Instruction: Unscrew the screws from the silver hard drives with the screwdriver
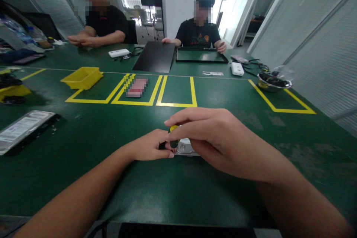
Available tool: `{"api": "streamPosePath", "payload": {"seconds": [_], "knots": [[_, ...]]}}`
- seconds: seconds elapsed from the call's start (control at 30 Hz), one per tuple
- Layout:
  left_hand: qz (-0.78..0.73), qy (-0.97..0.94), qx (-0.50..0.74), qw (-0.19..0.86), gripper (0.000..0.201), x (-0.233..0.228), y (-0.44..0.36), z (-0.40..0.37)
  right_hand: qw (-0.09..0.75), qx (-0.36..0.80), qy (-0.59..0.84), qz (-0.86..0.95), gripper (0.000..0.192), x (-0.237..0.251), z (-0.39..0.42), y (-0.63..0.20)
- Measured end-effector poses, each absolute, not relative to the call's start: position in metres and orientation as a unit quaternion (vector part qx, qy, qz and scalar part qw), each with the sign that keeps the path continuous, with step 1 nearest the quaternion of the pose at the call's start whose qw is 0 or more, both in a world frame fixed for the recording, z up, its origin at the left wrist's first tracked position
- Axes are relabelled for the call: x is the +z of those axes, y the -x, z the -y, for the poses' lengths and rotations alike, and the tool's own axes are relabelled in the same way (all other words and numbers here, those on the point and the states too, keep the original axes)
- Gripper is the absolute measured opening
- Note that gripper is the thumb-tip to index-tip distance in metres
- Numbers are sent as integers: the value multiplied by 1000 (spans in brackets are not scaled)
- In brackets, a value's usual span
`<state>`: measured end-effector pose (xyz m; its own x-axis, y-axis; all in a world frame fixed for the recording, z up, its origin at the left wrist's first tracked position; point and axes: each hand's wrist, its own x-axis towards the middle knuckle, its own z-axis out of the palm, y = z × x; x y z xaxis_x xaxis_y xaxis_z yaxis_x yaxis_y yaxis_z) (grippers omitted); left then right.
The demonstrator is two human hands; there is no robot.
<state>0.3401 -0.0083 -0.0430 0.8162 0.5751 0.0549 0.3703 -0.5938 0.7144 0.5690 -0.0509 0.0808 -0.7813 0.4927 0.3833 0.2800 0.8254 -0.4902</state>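
Note:
My right hand (pixel 220 141) is closed around a screwdriver (pixel 174 142) with a black and yellow handle, held upright. Its tip is hidden. Below it, a silver metal device (pixel 184 148) with a round screw-like spot lies on the table, mostly covered by my hands. My left hand (pixel 147 145) grips the left end of this device, thumb at its near side and fingers partly hidden behind the screwdriver. To the far left rests a flat labelled unit that looks like a hard drive (pixel 26 130), with tiny loose bits beside it.
Yellow tape outlines (pixel 134 102) mark the green table (pixel 134 189). A yellow bin (pixel 83 78), a pixelated pinkish item (pixel 137 87) and a metal bowl (pixel 275 86) of dark parts stand beyond my hands. Two people sit opposite, one holding a black panel (pixel 154 57) and frame (pixel 202 60).

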Motion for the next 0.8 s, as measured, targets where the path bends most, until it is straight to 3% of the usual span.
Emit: {"api": "streamPosePath", "payload": {"seconds": [0.8], "knots": [[-272, -881, 120, 369, 15, -43, -340, 8, 212, 222, 231, 923, 30, 87, 53, -569]]}}
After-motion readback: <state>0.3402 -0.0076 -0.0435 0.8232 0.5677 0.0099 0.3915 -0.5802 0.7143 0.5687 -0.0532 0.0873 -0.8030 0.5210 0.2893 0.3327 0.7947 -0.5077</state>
